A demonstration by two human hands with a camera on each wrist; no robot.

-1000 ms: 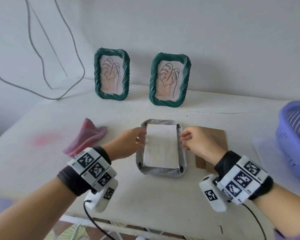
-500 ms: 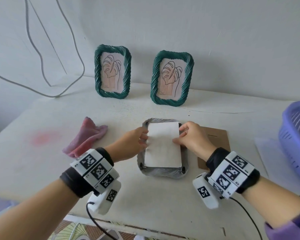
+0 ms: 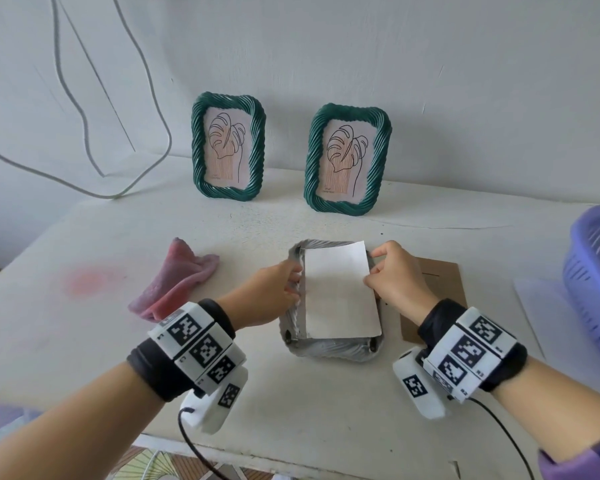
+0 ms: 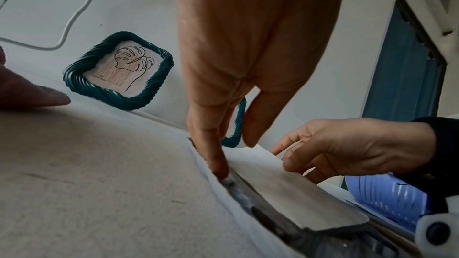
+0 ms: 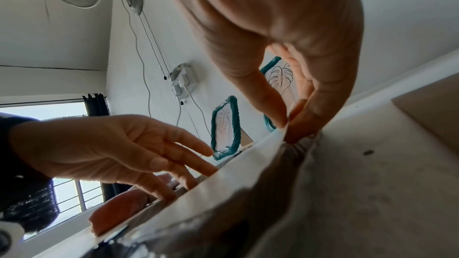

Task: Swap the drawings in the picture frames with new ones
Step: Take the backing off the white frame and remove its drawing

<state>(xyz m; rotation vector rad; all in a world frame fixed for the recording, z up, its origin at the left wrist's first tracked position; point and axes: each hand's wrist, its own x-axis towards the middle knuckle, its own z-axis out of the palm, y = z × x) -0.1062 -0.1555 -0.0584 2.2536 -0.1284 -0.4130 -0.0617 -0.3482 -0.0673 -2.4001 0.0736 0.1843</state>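
Observation:
A grey picture frame lies face down on the white table. A white sheet, blank side up, lies skewed in its back. My right hand pinches the sheet's right edge between thumb and fingers, and that edge is raised. My left hand presses straight fingers on the frame's left rim. Two green frames with leaf drawings stand against the back wall.
A brown backing board lies right of the grey frame, partly under my right wrist. A pink cloth lies to the left. A purple basket stands at the right edge on a white sheet. A cable hangs at the back left.
My right hand moved from beside the frame onto the sheet's right edge and took hold of it. The sheet now sits skewed with that edge lifted. The left hand stayed at the left rim.

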